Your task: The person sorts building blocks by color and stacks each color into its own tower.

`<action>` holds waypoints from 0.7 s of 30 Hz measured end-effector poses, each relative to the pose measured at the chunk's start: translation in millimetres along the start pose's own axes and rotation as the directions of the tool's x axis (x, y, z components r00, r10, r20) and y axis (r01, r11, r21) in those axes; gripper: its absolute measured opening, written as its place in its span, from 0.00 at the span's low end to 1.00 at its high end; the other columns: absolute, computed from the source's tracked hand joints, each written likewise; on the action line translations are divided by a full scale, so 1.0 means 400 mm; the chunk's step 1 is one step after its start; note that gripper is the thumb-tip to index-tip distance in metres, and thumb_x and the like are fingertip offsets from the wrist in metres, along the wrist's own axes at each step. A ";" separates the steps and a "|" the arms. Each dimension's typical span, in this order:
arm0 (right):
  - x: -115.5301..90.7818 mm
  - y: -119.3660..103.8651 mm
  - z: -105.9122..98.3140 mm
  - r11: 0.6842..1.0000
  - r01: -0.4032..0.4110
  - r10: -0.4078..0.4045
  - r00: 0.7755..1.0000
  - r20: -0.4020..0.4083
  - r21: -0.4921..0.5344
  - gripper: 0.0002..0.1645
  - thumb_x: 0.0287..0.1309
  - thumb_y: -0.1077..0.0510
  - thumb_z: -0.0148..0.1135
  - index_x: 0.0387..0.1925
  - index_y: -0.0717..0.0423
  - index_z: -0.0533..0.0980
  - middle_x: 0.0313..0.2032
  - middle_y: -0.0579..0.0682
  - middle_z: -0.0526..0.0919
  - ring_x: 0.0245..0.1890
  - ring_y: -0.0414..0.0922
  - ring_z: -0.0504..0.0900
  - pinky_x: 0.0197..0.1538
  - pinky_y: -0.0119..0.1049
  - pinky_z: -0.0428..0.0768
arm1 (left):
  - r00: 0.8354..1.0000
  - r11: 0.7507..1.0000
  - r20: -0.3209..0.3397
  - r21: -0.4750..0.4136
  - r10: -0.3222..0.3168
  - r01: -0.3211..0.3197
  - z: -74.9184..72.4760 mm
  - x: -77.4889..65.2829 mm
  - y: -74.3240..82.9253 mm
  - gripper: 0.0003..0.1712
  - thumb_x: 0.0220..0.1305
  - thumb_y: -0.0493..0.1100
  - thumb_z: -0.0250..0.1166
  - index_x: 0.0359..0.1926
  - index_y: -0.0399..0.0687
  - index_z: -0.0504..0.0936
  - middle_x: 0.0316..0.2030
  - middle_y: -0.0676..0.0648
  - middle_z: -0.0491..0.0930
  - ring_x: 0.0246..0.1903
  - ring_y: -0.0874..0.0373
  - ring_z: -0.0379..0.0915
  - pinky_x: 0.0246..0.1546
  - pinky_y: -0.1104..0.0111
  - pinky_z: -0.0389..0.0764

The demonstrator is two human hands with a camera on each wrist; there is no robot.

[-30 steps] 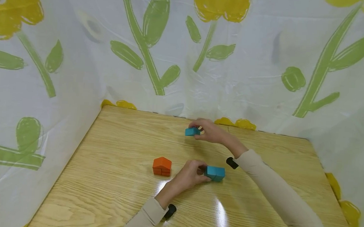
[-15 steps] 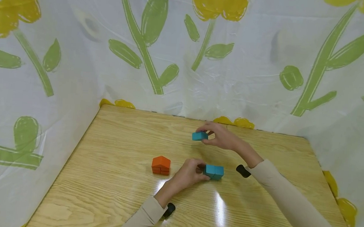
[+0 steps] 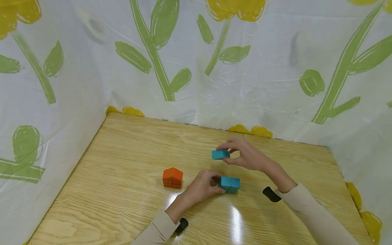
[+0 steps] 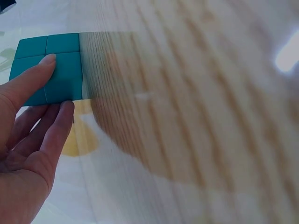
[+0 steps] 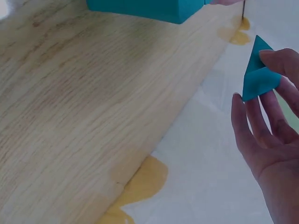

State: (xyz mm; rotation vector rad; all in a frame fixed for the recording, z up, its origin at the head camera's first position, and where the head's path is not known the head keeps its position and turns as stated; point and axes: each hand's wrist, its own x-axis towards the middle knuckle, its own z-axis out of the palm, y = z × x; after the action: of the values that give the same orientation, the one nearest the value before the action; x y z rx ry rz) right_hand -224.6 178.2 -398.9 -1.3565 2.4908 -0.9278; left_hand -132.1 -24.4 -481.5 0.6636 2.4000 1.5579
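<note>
My left hand grips a small stack of blue blocks on the table. In the left wrist view the thumb lies across the front of the stack, where seams part its blocks, and the other fingers reach behind and below. Farther back, my right hand pinches a blue triangular block in the air. The right wrist view shows this wedge between thumb and fingers, one pointed end facing up. Left of the left hand stands an orange block stack with a peaked, roof-like top.
The wooden table is bordered at the back and sides by a white cloth printed with yellow flowers and green stems. Each wrist carries a black device. Bright light reflects off the tabletop near the front.
My right hand has drawn back toward the person and to the right with the triangular block, coming closer to the blue stack. The left hand keeps its grip on the stack.
</note>
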 end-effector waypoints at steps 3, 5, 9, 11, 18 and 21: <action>-0.019 -0.008 -0.001 1.000 0.003 -0.004 1.000 -0.006 -0.024 0.24 0.62 0.61 0.73 0.60 0.54 0.81 0.47 0.44 0.83 0.44 0.43 0.79 0.45 0.40 0.82 | 1.000 1.000 0.001 0.001 0.005 -0.005 0.000 0.000 0.000 0.14 0.59 0.32 0.76 0.47 0.36 0.86 0.44 0.41 0.87 0.45 0.52 0.85 0.46 0.68 0.86; -0.033 -0.014 -0.002 1.000 0.010 -0.010 1.000 -0.010 -0.029 0.24 0.62 0.61 0.73 0.60 0.54 0.82 0.46 0.43 0.83 0.44 0.43 0.78 0.43 0.39 0.80 | 1.000 1.000 0.002 -0.003 0.006 -0.006 0.000 0.000 -0.001 0.15 0.60 0.32 0.76 0.47 0.36 0.86 0.44 0.41 0.86 0.45 0.52 0.85 0.47 0.69 0.86; -0.061 -0.022 0.000 1.000 0.006 -0.007 1.000 -0.002 -0.015 0.24 0.62 0.61 0.73 0.60 0.54 0.82 0.46 0.42 0.83 0.43 0.42 0.79 0.44 0.38 0.81 | 1.000 1.000 0.006 -0.017 0.009 -0.009 -0.001 -0.001 -0.002 0.15 0.60 0.32 0.75 0.48 0.36 0.85 0.45 0.41 0.86 0.45 0.51 0.85 0.47 0.70 0.85; -0.076 -0.025 0.000 1.000 -0.011 0.011 1.000 0.005 -0.003 0.24 0.62 0.61 0.73 0.60 0.54 0.82 0.46 0.41 0.83 0.43 0.41 0.79 0.44 0.37 0.81 | 1.000 1.000 0.005 -0.027 0.008 -0.008 -0.001 -0.001 -0.002 0.15 0.60 0.31 0.75 0.48 0.35 0.86 0.45 0.41 0.86 0.46 0.51 0.85 0.47 0.69 0.85; -0.125 -0.028 0.012 0.999 -0.031 0.031 1.000 -0.003 0.012 0.25 0.61 0.60 0.74 0.61 0.52 0.82 0.47 0.40 0.83 0.44 0.40 0.80 0.45 0.37 0.83 | 1.000 0.999 0.006 -0.049 0.007 -0.006 0.000 -0.002 -0.002 0.15 0.60 0.31 0.75 0.49 0.36 0.86 0.45 0.42 0.87 0.47 0.52 0.84 0.49 0.69 0.85; -0.142 -0.030 0.021 0.998 -0.050 0.049 0.999 0.008 0.046 0.25 0.63 0.59 0.73 0.62 0.53 0.80 0.48 0.42 0.83 0.46 0.41 0.81 0.47 0.41 0.85 | 1.000 0.999 0.000 -0.041 0.010 -0.010 0.001 -0.002 -0.001 0.15 0.59 0.31 0.76 0.47 0.35 0.86 0.44 0.42 0.87 0.46 0.53 0.84 0.48 0.70 0.85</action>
State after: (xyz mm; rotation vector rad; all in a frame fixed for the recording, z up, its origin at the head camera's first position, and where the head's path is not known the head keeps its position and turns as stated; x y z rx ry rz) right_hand -179.8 215.3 -407.1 -1.2758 2.4704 -0.9629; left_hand -131.6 -24.6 -482.1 0.6680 2.3613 1.6061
